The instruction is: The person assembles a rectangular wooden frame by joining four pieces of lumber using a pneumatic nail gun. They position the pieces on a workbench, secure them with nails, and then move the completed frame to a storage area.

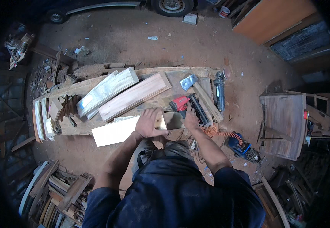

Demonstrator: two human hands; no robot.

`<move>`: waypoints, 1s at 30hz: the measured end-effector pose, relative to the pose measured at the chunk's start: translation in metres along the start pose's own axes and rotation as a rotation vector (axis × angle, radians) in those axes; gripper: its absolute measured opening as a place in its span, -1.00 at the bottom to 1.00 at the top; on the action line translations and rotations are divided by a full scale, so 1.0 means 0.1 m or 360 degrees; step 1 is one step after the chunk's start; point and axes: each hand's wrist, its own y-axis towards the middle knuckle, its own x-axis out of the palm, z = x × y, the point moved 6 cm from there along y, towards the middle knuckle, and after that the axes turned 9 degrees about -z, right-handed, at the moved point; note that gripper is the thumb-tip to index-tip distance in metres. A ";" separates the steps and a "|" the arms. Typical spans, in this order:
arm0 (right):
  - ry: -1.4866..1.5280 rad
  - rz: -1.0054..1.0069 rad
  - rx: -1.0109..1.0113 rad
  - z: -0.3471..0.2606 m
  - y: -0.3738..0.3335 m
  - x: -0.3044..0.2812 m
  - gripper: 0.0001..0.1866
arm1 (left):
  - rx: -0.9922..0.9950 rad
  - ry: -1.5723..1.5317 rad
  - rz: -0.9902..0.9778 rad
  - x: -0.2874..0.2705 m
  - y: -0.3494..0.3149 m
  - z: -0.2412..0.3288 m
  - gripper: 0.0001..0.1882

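Observation:
A pale wooden board (113, 133) lies along the near edge of the low workbench, its left part glaring white. My left hand (148, 123) spans its right part, fingers toward the far edge and thumb toward the near one, holding it. To the right, my right hand (190, 119) is wrapped round the handle of a red and black nail gun (180, 103), above the bench. The gun's black magazine (199, 109) slants toward the near right. Where its nose sits relative to the board, I cannot tell.
Behind my hands lie a pinkish plank (134, 95) and a greyish plank (110, 91). An axe (189, 81) and an angle grinder (219, 91) lie at the bench's right end. An orange coiled hose (229, 134) runs to a blue machine (241, 146) on the floor.

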 end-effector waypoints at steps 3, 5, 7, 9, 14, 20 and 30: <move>0.0116 0.0032 0.0109 -0.13 -0.07 -0.21 -0.05 | 0.0089 0.0141 -0.0093 0.09 -0.10 -0.05 0.29; 0.0153 -0.0065 0.0257 -0.33 -0.33 -0.61 -0.13 | 0.0035 0.0111 -0.0126 0.05 -0.09 -0.02 0.32; 0.0396 0.0300 -0.0090 -0.28 -0.52 -0.69 -0.43 | 0.0033 0.0125 -0.0147 0.09 -0.02 -0.06 0.36; 0.0700 0.0510 -0.0416 -0.44 -0.87 -0.93 -0.57 | 0.0045 0.0180 -0.0055 0.13 -0.01 -0.07 0.34; 0.1879 -0.0455 0.0070 -0.70 -1.48 -0.90 -0.77 | 0.0023 -0.0035 -0.0041 0.05 -0.05 -0.09 0.31; 0.1260 -0.0301 0.0012 -1.10 -1.63 -0.88 -0.73 | 0.0168 -0.0022 -0.0079 -0.07 -0.11 -0.29 0.30; 0.0911 -0.0257 0.0154 -1.27 -1.43 -0.66 -0.86 | 0.0239 -0.0073 0.0081 -0.04 -0.16 -0.33 0.20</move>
